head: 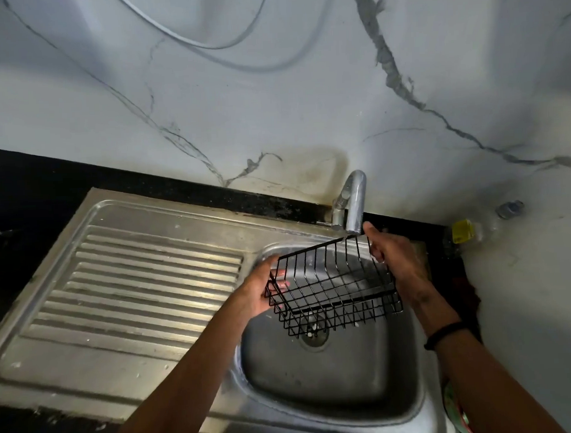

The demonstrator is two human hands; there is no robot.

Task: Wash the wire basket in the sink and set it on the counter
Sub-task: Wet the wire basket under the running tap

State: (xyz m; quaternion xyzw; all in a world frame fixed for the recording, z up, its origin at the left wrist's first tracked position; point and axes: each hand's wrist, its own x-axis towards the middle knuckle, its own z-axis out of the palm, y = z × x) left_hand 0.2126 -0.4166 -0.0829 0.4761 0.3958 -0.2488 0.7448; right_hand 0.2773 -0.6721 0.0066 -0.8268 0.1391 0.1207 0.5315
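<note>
A black wire basket [334,284] is held over the sink [333,378], tilted, directly above the drain [313,333]. Its left end is gripped by the left hand [259,291], fingers showing through the wires; its right side is gripped by the right hand [395,260], just below the faucet [352,202] spout. A ribbed drainboard [143,288] is seen left of the sink, with black counter [30,181] behind it.

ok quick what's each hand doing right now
left hand: holding the left end of the wire basket, over the sink.
right hand: gripping the basket's right end.
</note>
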